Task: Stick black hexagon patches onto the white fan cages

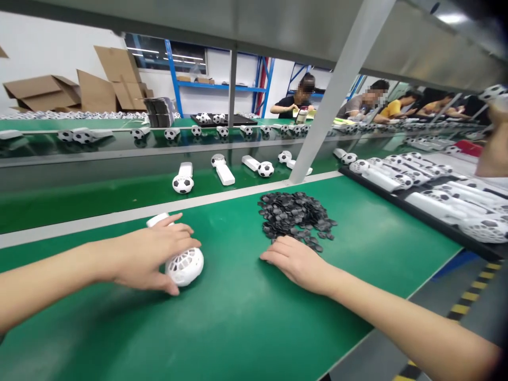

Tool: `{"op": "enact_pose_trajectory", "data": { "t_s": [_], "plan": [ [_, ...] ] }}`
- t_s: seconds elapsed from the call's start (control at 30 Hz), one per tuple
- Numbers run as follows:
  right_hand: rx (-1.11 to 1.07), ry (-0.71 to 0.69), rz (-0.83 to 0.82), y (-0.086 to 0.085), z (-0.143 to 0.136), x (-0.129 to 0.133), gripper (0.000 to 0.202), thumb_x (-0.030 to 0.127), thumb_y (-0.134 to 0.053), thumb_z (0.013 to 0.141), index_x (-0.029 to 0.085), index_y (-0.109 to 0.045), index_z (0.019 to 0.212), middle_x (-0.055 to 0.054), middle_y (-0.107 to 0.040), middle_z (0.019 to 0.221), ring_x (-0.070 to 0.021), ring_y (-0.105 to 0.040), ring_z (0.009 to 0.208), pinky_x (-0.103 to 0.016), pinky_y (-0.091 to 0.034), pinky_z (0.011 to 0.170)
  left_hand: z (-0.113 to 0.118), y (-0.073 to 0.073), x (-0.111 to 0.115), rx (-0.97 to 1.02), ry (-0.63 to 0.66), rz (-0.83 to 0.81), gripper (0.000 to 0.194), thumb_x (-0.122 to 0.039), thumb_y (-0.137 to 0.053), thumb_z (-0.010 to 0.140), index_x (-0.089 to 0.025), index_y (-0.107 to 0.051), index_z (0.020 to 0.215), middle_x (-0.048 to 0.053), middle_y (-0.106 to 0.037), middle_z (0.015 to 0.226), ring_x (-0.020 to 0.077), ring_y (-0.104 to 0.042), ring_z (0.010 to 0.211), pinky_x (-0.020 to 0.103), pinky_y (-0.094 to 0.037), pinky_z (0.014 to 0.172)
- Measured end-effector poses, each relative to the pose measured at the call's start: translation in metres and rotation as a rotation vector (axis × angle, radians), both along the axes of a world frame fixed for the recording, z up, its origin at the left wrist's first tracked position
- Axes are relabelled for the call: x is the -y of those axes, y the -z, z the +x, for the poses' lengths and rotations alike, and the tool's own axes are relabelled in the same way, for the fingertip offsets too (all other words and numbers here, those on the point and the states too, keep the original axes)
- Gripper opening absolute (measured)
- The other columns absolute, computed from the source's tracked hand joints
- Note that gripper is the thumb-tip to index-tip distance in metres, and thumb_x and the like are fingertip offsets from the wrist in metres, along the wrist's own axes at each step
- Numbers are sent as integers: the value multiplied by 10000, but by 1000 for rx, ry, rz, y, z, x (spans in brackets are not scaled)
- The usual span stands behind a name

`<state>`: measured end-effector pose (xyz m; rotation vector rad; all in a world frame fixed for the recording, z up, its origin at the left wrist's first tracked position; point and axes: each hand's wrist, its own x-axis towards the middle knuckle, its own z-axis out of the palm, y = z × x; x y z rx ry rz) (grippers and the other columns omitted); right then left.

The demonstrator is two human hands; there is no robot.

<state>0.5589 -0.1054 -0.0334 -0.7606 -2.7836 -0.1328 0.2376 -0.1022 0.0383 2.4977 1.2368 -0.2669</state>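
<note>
My left hand (148,255) grips a white hand-held fan (186,266) that lies on the green table (238,317); its round grille head sticks out past my fingers and the handle end shows behind my hand. My right hand (296,261) rests flat on the table, palm down, fingers together, its fingertips at the near edge of a heap of small dark grey discs (296,216). Nothing shows in that hand.
Beyond a white strip runs a green conveyor (99,198) carrying several football-patterned fans (183,181). A slanted metal post (325,106) stands behind the discs. A black tray (436,219) of white fans sits at the right. Other people work at the far benches; another person's arm (494,143) is at the right edge.
</note>
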Motion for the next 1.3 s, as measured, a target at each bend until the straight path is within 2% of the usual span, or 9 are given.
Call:
{"op": "enact_pose_trajectory", "data": {
  "t_s": [0.1,0.2,0.27,0.33,0.43,0.57,0.77,1.03,1.3],
  "plan": [
    [-83,67,-130,-5,1,1,207,182,-393,899,168,-599,910,-62,-607,796,-159,-505,748,-300,-400,687,4,14,-2,87,-33,29,582,-607,-548,652,-232,-514,1096,85,-599,1027,289,-552,950,398,-392,852],
    [-240,115,-240,-12,-1,3,162,210,-433,888,181,-591,869,-54,-606,828,-163,-516,802,-304,-412,733,22,28,4,155,-295,89,634,-666,-432,702,-186,-442,1116,108,-583,1022,281,-574,858,367,-441,715],
    [-354,141,-304,-16,-6,4,120,199,-467,871,186,-585,853,-49,-597,847,-163,-513,836,-295,-418,754,40,34,9,182,-466,128,675,-694,-384,707,-183,-405,1148,120,-566,1063,296,-572,880,382,-447,709],
    [-454,181,-370,-21,-12,4,82,192,-499,852,187,-579,837,-36,-591,828,-152,-518,814,-279,-425,736,57,37,11,209,-543,171,716,-714,-367,697,-181,-391,1174,127,-539,1108,313,-556,934,406,-445,741],
    [-545,205,-464,-26,-25,5,50,186,-522,837,186,-570,822,-13,-589,796,-130,-524,751,-257,-431,695,75,38,14,271,-458,165,790,-695,-457,656,-205,-333,1262,117,-462,1187,307,-520,1013,403,-450,773],
    [-528,135,-451,-30,-43,9,63,174,-533,831,191,-586,801,-15,-570,804,-142,-504,798,-285,-420,749,76,41,14,349,-301,71,835,-516,-623,626,-286,-246,1334,76,-437,1197,268,-505,1038,353,-467,760],
    [-514,122,-399,-26,-64,17,40,154,-578,784,185,-578,760,-49,-501,994,-182,-452,964,-345,-396,853,66,47,9,489,-227,6,815,-467,-684,594,-260,-339,1302,67,-462,1266,278,-449,1130,380,-394,904],
    [-551,210,-530,-17,-71,20,187,155,-602,733,202,-443,820,-75,-387,1273,-211,-360,1192,-388,-351,954,68,46,14,524,-239,49,680,-452,-653,641,-286,-395,1247,26,-540,1209,267,-527,1042,346,-431,808],
    [-613,232,-621,-14,-71,20,255,186,-562,777,218,-380,953,-62,-492,1189,-176,-489,1039,-343,-426,850,65,40,12,606,-182,-75,548,-385,-619,703,-301,-426,1209,-3,-575,1150,230,-557,968,297,-431,774]
  ]
}}
